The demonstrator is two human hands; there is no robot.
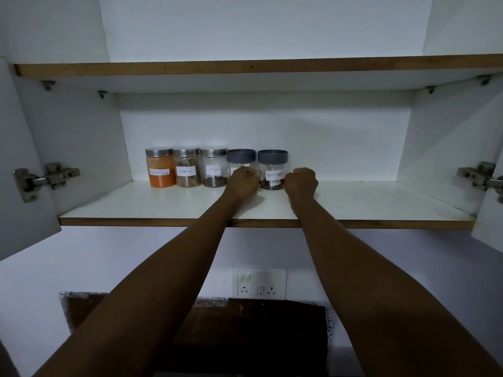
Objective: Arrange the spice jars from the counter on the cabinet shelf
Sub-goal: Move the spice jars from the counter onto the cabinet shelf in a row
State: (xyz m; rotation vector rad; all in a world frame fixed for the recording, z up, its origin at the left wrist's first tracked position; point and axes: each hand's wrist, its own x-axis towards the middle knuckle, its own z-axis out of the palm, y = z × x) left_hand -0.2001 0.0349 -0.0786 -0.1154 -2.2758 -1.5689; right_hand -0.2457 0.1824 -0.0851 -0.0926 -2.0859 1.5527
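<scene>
Fingers of our left hand (242,180) and right hand (300,183) curl around the black pepper jar (273,170), fifth in a row on the cabinet shelf (353,202), rightmost beside the cloves jar (214,167). Placement looks nearly finished; we cannot see the tabletop.

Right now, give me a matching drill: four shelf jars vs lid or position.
Things:
1. chilli powder jar
2. cloves jar
3. black pepper jar
4. cinnamon jar

States:
A. grey lid, between both hands
B. far left, orange contents
C. steel lid, second from left
D. steel lid, middle of the row

Pairs: 1-B, 2-D, 3-A, 4-C
</scene>
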